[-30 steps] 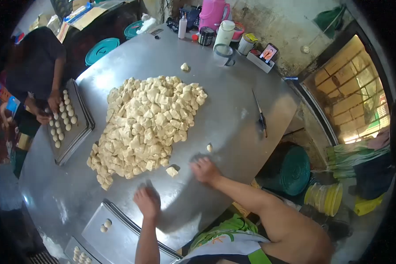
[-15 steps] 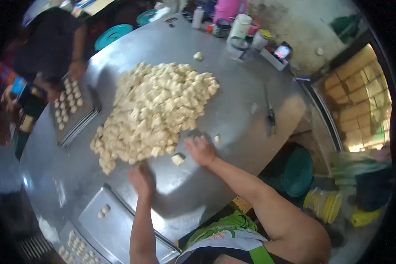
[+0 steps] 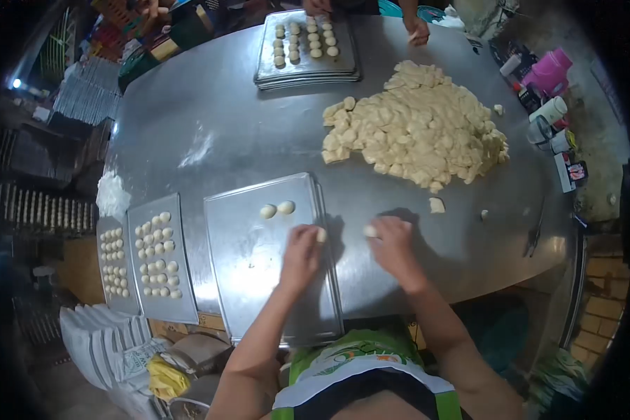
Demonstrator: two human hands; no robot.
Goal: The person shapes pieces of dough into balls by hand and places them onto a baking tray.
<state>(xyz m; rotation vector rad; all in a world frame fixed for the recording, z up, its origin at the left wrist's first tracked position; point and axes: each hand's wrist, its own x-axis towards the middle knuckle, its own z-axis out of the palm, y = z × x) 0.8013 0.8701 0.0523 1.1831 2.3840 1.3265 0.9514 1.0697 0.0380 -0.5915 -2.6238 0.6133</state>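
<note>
My left hand (image 3: 303, 253) is closed on a small pale dough ball (image 3: 321, 235), over the right edge of a metal tray (image 3: 224, 259). Two dough balls (image 3: 276, 209) lie near the top of that tray. Over the bare metal to the right, my right hand (image 3: 392, 245) is closed on another dough ball (image 3: 370, 231) at its fingertips. Beyond it spreads a large heap of cut dough pieces (image 3: 427, 126). One loose dough piece (image 3: 437, 206) lies between the heap and my right hand.
Two trays of dough balls (image 3: 178, 259) stand at the left by white flour (image 3: 112, 194). Across the metal table (image 3: 259, 140), a co-worker's hands (image 3: 417, 31) are near a stack of trays (image 3: 308, 77). A dark tool (image 3: 536, 231), jars and a pink jug (image 3: 549, 72) stand or lie right.
The view has swung left, so the heap appears farther right. Both my hands have come back from the heap's near edge, and a dough ball now shows in each.
</note>
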